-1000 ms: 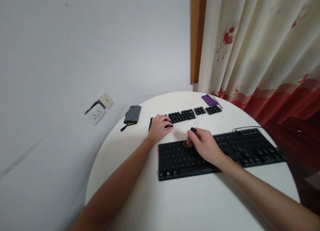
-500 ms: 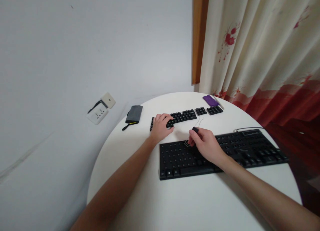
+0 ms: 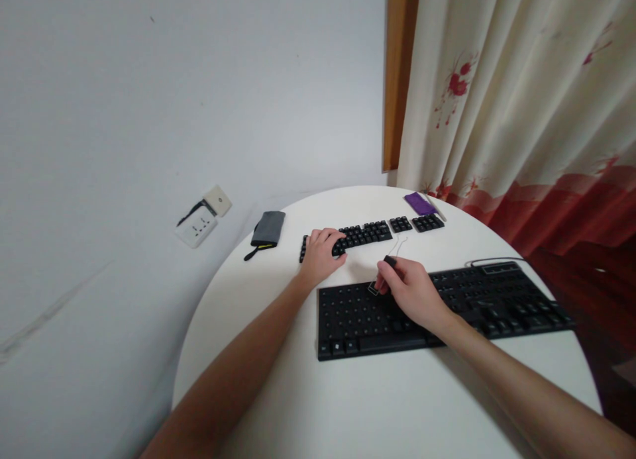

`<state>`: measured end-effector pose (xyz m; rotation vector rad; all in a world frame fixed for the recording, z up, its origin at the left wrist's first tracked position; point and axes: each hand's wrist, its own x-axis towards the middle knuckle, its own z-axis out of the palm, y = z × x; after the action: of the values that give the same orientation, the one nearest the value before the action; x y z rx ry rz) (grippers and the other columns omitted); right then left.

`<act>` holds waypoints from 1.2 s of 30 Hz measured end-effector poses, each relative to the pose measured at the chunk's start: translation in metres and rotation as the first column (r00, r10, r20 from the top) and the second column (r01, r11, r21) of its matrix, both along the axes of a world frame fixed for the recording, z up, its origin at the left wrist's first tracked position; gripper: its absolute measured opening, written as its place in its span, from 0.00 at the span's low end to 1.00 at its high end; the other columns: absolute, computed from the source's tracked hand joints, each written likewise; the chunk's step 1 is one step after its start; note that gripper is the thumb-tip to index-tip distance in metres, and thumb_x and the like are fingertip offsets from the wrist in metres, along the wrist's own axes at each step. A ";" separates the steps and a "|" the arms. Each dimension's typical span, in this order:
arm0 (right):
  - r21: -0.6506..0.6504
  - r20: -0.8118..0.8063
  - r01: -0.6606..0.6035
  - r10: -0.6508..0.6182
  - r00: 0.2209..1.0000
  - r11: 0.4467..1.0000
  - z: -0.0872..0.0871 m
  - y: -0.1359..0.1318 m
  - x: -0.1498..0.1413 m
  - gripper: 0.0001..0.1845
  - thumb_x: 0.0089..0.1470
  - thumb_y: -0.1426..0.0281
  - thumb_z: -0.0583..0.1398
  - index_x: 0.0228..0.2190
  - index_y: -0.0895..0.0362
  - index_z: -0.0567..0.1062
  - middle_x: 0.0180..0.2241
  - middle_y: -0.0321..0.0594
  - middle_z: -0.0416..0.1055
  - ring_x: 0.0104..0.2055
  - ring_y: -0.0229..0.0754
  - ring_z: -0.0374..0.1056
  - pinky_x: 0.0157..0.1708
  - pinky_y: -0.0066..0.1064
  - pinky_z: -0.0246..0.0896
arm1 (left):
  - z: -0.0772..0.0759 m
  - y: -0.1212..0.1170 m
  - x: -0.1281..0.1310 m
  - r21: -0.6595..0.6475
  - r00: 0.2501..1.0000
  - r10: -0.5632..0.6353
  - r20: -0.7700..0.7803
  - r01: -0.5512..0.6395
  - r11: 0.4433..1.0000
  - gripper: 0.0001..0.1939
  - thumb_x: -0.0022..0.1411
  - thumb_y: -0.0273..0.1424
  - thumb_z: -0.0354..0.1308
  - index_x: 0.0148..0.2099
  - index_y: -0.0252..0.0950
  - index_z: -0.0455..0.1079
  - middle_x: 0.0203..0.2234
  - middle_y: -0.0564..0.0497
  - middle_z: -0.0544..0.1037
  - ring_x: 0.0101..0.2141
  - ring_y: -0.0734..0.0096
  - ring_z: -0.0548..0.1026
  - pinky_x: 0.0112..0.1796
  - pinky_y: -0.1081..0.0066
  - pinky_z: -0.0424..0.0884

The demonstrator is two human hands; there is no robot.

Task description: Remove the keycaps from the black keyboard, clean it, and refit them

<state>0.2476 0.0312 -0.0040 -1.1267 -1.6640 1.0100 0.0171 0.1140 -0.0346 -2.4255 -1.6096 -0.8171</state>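
Note:
My right hand [image 3: 412,290] is closed around the black handle of a wire keycap puller [image 3: 390,261]. Thin wires stick out above the fist, and a wire loop shows below it, over the keyboard's upper left. The black keyboard [image 3: 377,343] lies under this hand; many keys on its left side are bare posts, while the bottom row and right side carry keycaps. My left hand [image 3: 320,257] rests over the left end of the rows of loose black keycaps [image 3: 365,234], thumb and fingers apart. Its palm hides some of them.
Behind the keyboard, two smaller keycap groups [image 3: 427,223] sit near a purple cloth [image 3: 420,203]. A grey pouch [image 3: 268,228] lies at the white round table's [image 3: 278,406] left edge. The keyboard's cable [image 3: 491,259] runs along its back. A wall and a curtain [image 3: 497,114] border the table.
The view has shifted very slightly. Both hands keep the same places and grips, and nothing else has visibly moved.

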 end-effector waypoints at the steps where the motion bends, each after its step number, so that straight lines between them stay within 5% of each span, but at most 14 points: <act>1: 0.000 -0.001 0.001 -0.001 1.000 1.000 0.000 0.000 0.000 0.22 0.64 0.56 0.53 0.24 0.57 0.73 0.22 0.38 0.74 0.26 0.41 0.71 0.29 0.31 0.64 | 0.000 0.000 0.000 0.001 1.000 0.001 0.002 -0.001 1.000 0.21 0.54 0.30 0.65 0.51 0.44 0.71 0.48 0.49 0.74 0.49 0.52 0.66 0.49 0.55 0.62; 26: -0.008 -0.021 0.023 -0.023 1.000 1.000 0.004 0.005 0.006 0.23 0.63 0.54 0.54 0.24 0.57 0.73 0.22 0.39 0.74 0.25 0.40 0.70 0.28 0.30 0.63 | 0.002 -0.004 -0.003 0.019 0.999 -0.008 0.032 0.007 1.000 0.19 0.57 0.32 0.63 0.52 0.43 0.70 0.48 0.49 0.75 0.49 0.54 0.66 0.50 0.56 0.62; 33: 0.095 0.024 0.121 -0.124 0.992 0.988 0.011 0.015 0.020 0.22 0.61 0.55 0.55 0.27 0.58 0.77 0.24 0.40 0.73 0.28 0.41 0.68 0.30 0.31 0.62 | 0.005 -0.001 -0.008 0.169 0.915 0.050 0.401 -0.128 0.977 0.11 0.68 0.26 0.45 0.43 0.39 0.69 0.36 0.49 0.78 0.42 0.62 0.72 0.47 0.61 0.68; 36: 0.135 0.111 0.050 -0.066 0.992 0.990 0.015 0.021 0.033 0.21 0.60 0.55 0.57 0.28 0.59 0.78 0.23 0.38 0.72 0.26 0.40 0.66 0.28 0.32 0.61 | 0.007 -0.003 -0.008 0.203 0.872 0.056 0.485 -0.175 0.963 0.11 0.69 0.28 0.45 0.41 0.39 0.69 0.33 0.49 0.78 0.41 0.63 0.73 0.46 0.62 0.69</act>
<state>0.2806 0.0520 0.0109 -1.1565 -1.7515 0.7990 0.0088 0.1111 -0.0279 -2.0334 -1.6553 -1.5822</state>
